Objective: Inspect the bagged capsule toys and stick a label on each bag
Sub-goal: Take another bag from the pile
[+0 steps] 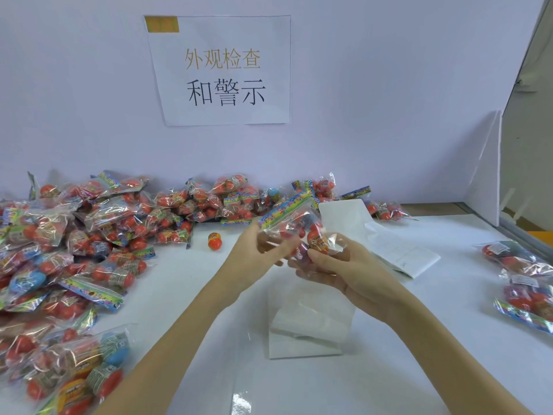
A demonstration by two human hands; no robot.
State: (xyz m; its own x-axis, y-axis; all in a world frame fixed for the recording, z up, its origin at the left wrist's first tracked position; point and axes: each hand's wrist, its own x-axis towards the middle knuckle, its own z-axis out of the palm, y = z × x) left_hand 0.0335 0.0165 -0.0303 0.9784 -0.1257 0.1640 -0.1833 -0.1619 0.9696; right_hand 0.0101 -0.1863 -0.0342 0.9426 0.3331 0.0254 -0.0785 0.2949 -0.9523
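Above the middle of the white table I hold one clear bag of red and orange capsule toys (pixel 294 227) with a colourful header strip. My left hand (pixel 257 256) grips its left side and my right hand (pixel 338 266) grips its lower right end. A big heap of bagged capsule toys (pixel 74 250) covers the left side and runs along the back wall. A few bags (pixel 520 280) lie apart at the right edge. White label sheets (pixel 398 244) lie behind my right hand.
One loose orange capsule (pixel 215 241) sits on the table left of my hands. A clear film piece and white paper (pixel 305 324) lie under my wrists. A paper sign (pixel 223 70) hangs on the back wall. A white partition (pixel 487 175) stands at the right.
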